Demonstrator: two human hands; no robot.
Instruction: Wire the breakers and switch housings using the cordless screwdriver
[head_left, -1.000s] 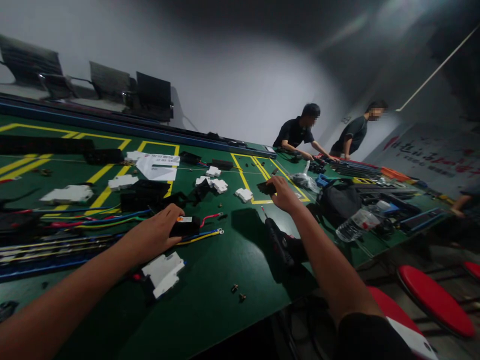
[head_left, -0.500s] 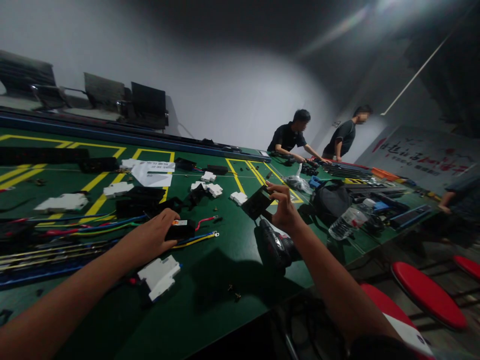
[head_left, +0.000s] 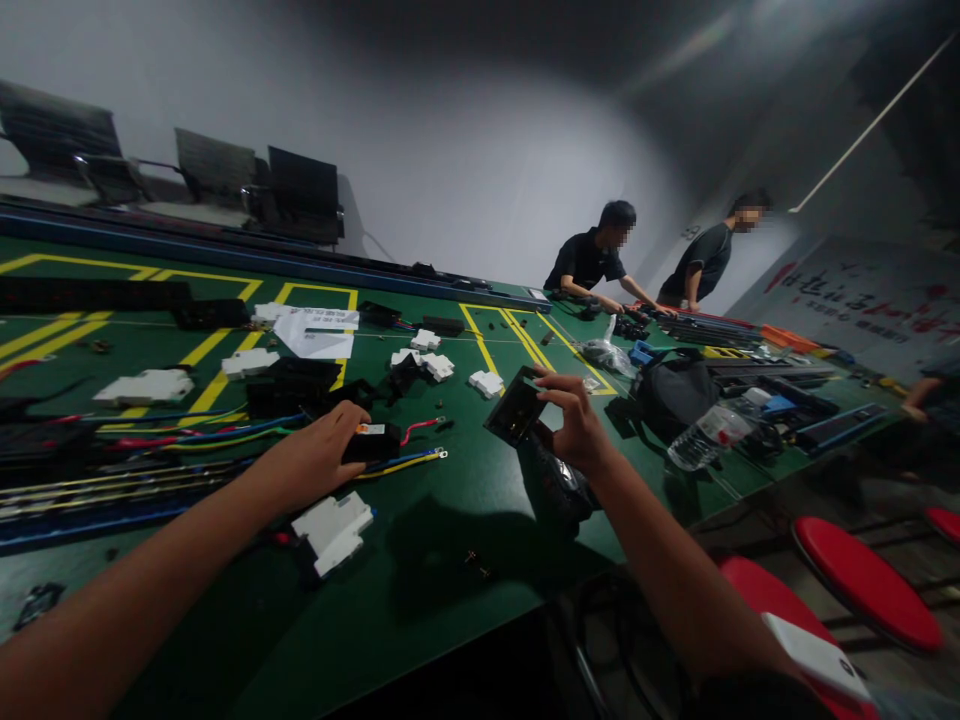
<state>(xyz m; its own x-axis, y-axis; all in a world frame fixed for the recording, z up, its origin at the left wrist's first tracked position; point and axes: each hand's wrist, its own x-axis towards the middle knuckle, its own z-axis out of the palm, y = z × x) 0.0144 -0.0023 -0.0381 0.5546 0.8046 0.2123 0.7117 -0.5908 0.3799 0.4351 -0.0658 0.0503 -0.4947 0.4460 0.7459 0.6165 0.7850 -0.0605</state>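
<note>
The fingers (head_left: 564,385) of my right hand (head_left: 576,430) are pinching one black rectangular part (head_left: 516,408) by its near side, nearly shut around it; I am holding it tilted above the green bench (head_left: 457,490), my forearm (head_left: 660,530) reaching in from five o'clock. At nine o'clock my left hand (head_left: 326,440) is lying palm down, its fingers bent over one black box (head_left: 384,442), the arm coming from eight o'clock.

One red wire (head_left: 412,431) is sticking out at the box's two o'clock, a blue-and-yellow pair (head_left: 409,463) at its four. One dark power tool (head_left: 564,478) is sitting at the held part's five o'clock, two small screws (head_left: 478,565) at its seven.

From my left hand, one white module (head_left: 334,530) is resting at six o'clock and three clustered modules (head_left: 425,358) at two. One clear bottle (head_left: 701,440) is lying at my right hand's three o'clock; two co-workers (head_left: 589,265) are standing beyond, between twelve and one.
</note>
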